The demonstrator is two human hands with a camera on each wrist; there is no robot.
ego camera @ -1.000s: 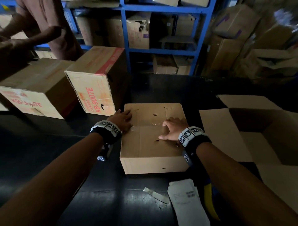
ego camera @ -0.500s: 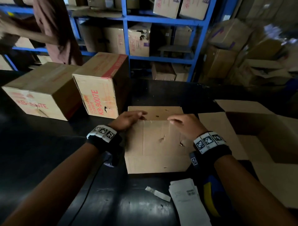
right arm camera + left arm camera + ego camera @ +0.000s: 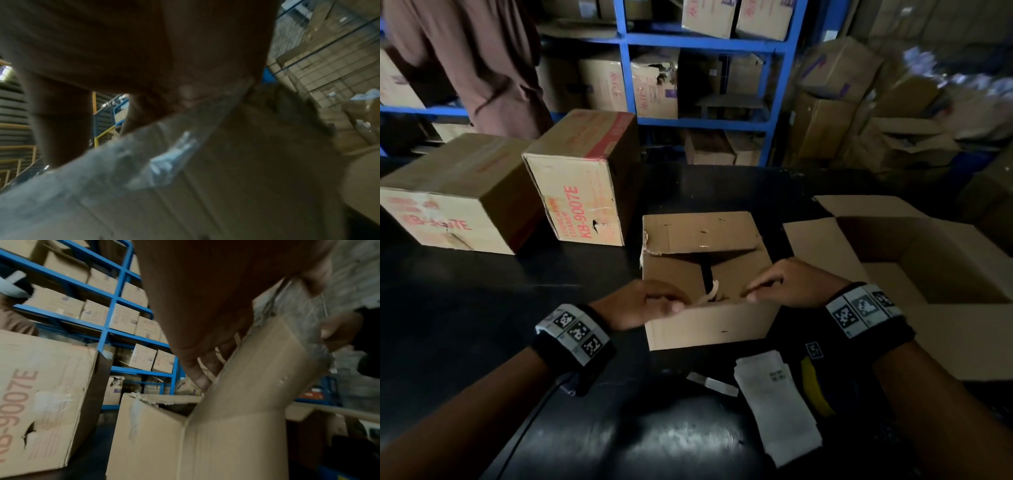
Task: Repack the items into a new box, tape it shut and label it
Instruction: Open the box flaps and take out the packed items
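as two hands (image 3: 643, 303) grip one flap (image 3: 709, 323)

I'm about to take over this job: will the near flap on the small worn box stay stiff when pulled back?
Probably floppy: the near flap both hands grip is already bowed in the left wrist view. The small box has punctures and a torn corner, so the cardboard may rip if yanked.

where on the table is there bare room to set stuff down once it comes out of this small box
Bare black table lies left of the small box, in front of the two KB-9007E cartons, and behind it toward the shelving. Crowded: the near right, with paper slips, and the right, filled by the open new box.
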